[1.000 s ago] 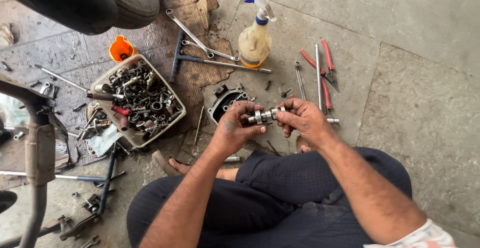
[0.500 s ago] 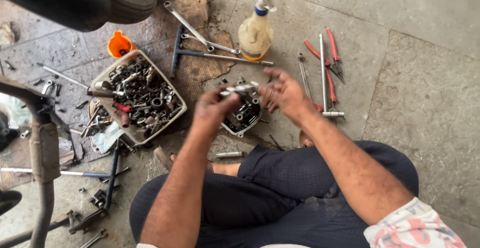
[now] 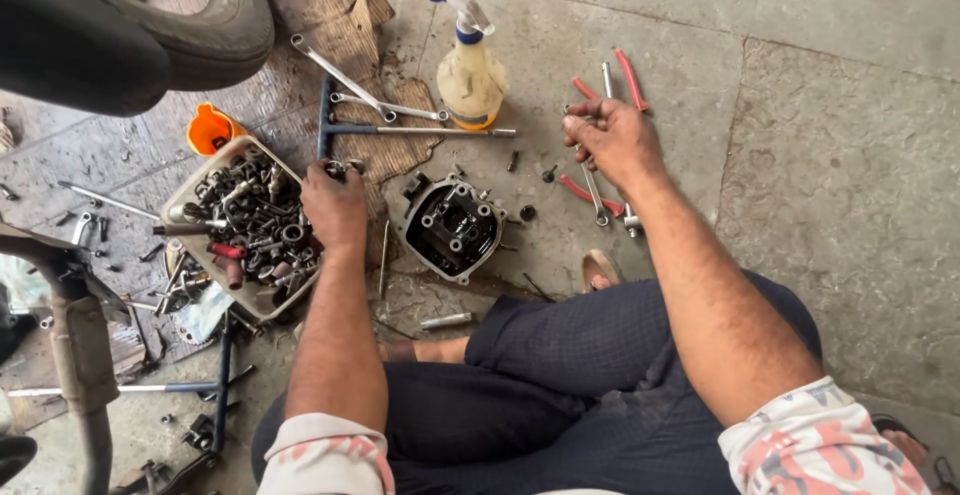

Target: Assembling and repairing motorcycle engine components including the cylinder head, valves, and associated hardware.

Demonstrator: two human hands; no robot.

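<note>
I sit cross-legged on a concrete floor. My left hand (image 3: 335, 207) rests at the right edge of a tray of metal parts (image 3: 185, 187) and pinches a small metal part (image 3: 340, 167). My right hand (image 3: 612, 137) reaches out over a group of hand tools. Its fingers curl around a slim metal spanner (image 3: 596, 200) lying among red-handled pliers (image 3: 632, 77). Between my hands, in front of my knees, a dark engine cylinder head (image 3: 452, 227) lies on the floor.
A spray bottle (image 3: 470, 75) stands behind the cylinder head, beside long wrenches (image 3: 345, 80) and a T-handle (image 3: 400, 131) on cardboard. An orange funnel (image 3: 210, 130) and a tyre (image 3: 215, 25) are at the far left. Loose bolts, a metal frame (image 3: 70, 355) and my sandalled foot (image 3: 600, 270) lie nearby.
Both hands were together over the cylinder head with a metal part. They have moved apart: the left to the parts tray, the right out to the tools.
</note>
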